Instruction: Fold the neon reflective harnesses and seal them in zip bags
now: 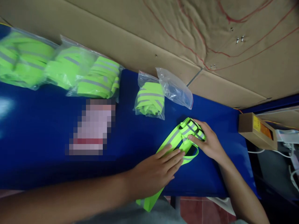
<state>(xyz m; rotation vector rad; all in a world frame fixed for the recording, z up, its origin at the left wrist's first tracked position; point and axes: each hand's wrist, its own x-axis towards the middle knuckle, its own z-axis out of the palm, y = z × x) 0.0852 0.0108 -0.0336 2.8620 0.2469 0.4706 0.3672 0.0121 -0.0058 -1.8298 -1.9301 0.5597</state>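
Note:
A neon yellow-green reflective belt (173, 137) with a grey stripe lies on the blue table, partly gathered into a bundle with black buckles. My right hand (209, 141) grips this bundle from the right, thumb in front and fingers behind it. Across the belt's straps rests my left hand (161, 166), its fingers stretched out and flat. One loose end of the belt passes under the left hand and hangs over the table's near edge. Part of the belt is hidden beneath that hand.
Clear bags of folded reflective belts (98, 77) line the table's back left. Another filled bag (150, 98) stands nearer the middle, beside a clear plastic bag (176, 88). A blurred-out rectangular item (92, 127) lies on the blue table (46, 124). A cardboard box (257, 130) sits at right.

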